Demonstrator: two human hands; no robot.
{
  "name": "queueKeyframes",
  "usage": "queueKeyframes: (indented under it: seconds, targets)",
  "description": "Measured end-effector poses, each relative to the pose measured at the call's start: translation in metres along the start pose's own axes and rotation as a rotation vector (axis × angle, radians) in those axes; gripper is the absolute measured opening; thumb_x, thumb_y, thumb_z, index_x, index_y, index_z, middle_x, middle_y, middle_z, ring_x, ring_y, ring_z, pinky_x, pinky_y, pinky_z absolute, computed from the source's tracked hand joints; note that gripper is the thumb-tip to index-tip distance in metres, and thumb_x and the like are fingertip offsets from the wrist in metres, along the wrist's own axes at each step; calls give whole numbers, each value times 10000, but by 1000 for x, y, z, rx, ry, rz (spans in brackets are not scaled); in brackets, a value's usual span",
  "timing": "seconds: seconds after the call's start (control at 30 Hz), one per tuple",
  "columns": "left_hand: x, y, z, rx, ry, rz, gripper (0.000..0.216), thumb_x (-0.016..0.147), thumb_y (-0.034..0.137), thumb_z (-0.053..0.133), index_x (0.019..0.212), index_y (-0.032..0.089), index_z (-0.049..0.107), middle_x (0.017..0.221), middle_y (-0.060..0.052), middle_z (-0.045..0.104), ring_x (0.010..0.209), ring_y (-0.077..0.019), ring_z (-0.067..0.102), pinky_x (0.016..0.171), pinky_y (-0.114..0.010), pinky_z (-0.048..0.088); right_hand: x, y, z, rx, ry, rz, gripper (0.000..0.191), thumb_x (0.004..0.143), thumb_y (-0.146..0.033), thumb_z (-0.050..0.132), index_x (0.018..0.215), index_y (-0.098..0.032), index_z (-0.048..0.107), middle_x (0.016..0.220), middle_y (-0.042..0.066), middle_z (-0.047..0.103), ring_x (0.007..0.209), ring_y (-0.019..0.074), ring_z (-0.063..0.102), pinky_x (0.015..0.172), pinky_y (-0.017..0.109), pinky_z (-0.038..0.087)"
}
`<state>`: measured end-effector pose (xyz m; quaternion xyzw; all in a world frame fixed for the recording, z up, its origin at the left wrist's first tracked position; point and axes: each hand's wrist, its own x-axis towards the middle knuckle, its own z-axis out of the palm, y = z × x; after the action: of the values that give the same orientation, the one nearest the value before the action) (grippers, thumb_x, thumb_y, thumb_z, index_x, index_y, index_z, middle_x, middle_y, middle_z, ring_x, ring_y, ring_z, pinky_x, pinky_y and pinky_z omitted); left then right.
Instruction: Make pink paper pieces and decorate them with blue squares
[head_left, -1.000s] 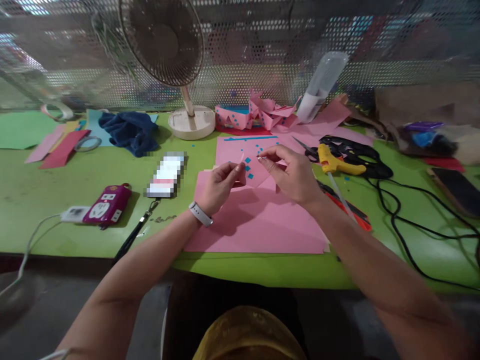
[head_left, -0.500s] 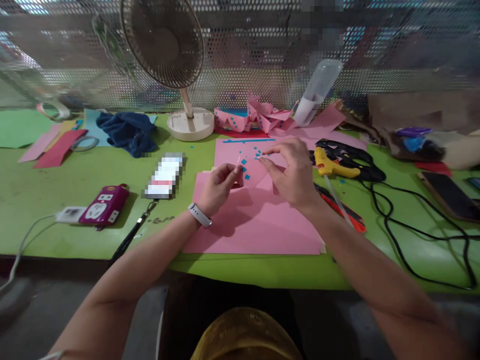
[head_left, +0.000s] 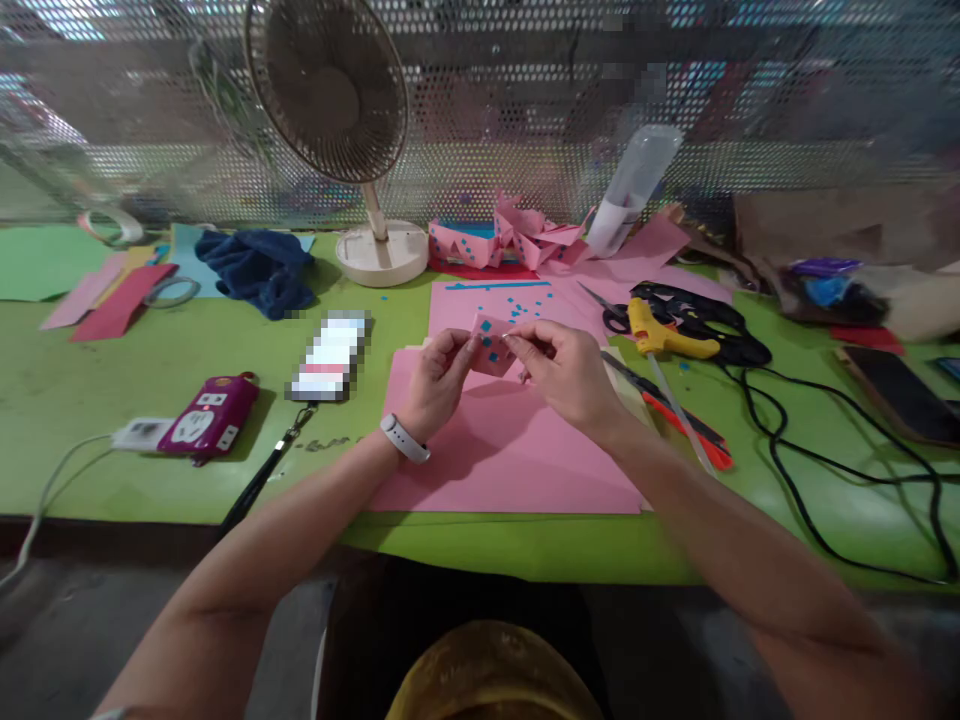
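In the head view, my left hand (head_left: 441,375) pinches a small folded piece of pink paper (head_left: 491,357) by its left side. Blue squares dot the face of this piece. My right hand (head_left: 566,365) has thumb and forefinger closed at the paper's right part; whatever tiny thing is between those fingertips is too small to make out. Beneath both hands lies a large pink sheet (head_left: 495,460). Just beyond them, loose blue paper bits (head_left: 517,302) and a thin blue strip (head_left: 499,286) rest on another pink sheet (head_left: 450,305).
To the right are scissors (head_left: 615,318), a yellow glue gun (head_left: 667,335), a red-handled cutter (head_left: 701,440) and a looping black cable (head_left: 776,440). Pink folded papers (head_left: 525,235) and a fan (head_left: 382,250) stand behind. At left lie a phone (head_left: 330,355) and purple power adapter (head_left: 214,415).
My right hand has come down and left from above the blue bits to the small pink paper. My left hand has turned the paper so its dotted face shows.
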<state>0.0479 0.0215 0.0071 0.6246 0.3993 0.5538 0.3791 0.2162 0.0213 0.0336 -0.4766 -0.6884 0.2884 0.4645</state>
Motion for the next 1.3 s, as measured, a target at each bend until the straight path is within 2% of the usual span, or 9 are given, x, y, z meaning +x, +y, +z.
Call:
queueKeyframes:
  seconds: [0.2,0.3,0.4,0.63,0.77,0.9,1.1,1.23,1.3]
  targets:
    - [0,-8,0,41,46,68,308,896,484,619,840,182,639,768,-21,629,721,-128,560,712,-255,486,-1,-2,1,-12,64,-91,188,903,-345,594,853,-176,660,721,14,650,595,135,583,601,289,482]
    - [4,-16,-1,-108,78,25,328,873,516,637,867,188,636,783,-11,621,721,-117,570,727,-256,516,6,1,-7,-157,237,-285,175,908,-359,594,920,-200,665,930,67,680,882,203,633,823,371,508]
    - [10,-19,-5,-226,131,-38,327,861,518,651,859,192,625,766,4,610,712,-100,576,727,-239,536,17,10,-20,-275,334,-373,207,912,-384,592,1007,-218,671,1082,98,671,1101,256,584,994,455,436]
    - [23,-21,-18,-343,229,-119,400,737,551,752,792,189,592,694,49,519,622,-66,509,622,-175,533,38,38,-31,-36,73,-109,311,868,-445,613,1051,-199,667,1043,83,692,967,219,649,902,404,501]
    - [25,-25,-21,-362,242,-133,406,719,551,767,799,193,593,686,53,501,615,-67,488,611,-173,541,42,49,-26,-19,74,-40,363,800,-422,668,1054,-162,671,995,94,656,795,186,629,757,359,522]
    - [26,-24,-22,-376,257,-127,415,702,546,782,783,191,583,698,53,517,620,-68,499,618,-191,555,44,52,-24,-12,66,40,341,832,-451,631,1033,-182,692,946,81,666,774,191,623,744,368,513]
    - [22,-19,-17,-294,164,-99,424,721,570,759,769,177,609,640,36,572,597,-79,556,616,-205,540,38,42,-23,-152,51,-92,235,784,-468,710,795,-237,750,979,76,699,1007,263,616,936,429,446]
    - [21,-16,-14,-307,152,-108,426,714,577,764,836,185,651,716,13,629,652,-102,610,678,-250,558,33,35,-21,38,-150,-66,271,820,-468,652,809,-212,739,840,40,715,829,210,639,792,351,475]
    - [20,-13,-13,-369,205,-154,451,747,602,725,959,208,663,856,-17,682,794,-133,656,736,-268,557,32,34,-18,103,-75,-51,288,817,-474,647,798,-196,720,791,25,704,778,191,621,746,322,466]
